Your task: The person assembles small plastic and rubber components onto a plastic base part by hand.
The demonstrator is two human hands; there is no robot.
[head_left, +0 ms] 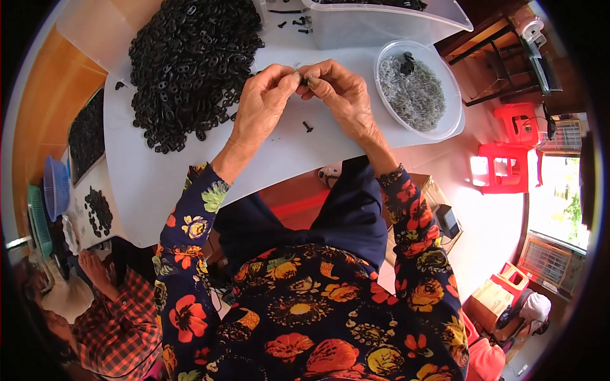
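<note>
My left hand (264,105) and my right hand (346,105) meet above the white table (279,155), fingertips pinched together. Between them is a small dark piece (304,81), mostly covered by the fingers; its exact shape cannot be made out. Below the hands, one small black screw-shaped piece (308,127) lies loose on the table. Left of my left hand spreads a large heap of black oval plastic parts with holes (190,70). To the right of my right hand stands a round clear tub (450,117) of small greyish pieces (416,95), with a few black bits on top.
A translucent bin (387,28) stands at the far edge, with several small black pieces (298,23) beside it. At left, a person in a checked shirt (121,317) sits near another table with black parts (98,213). Red stools (505,166) stand at right.
</note>
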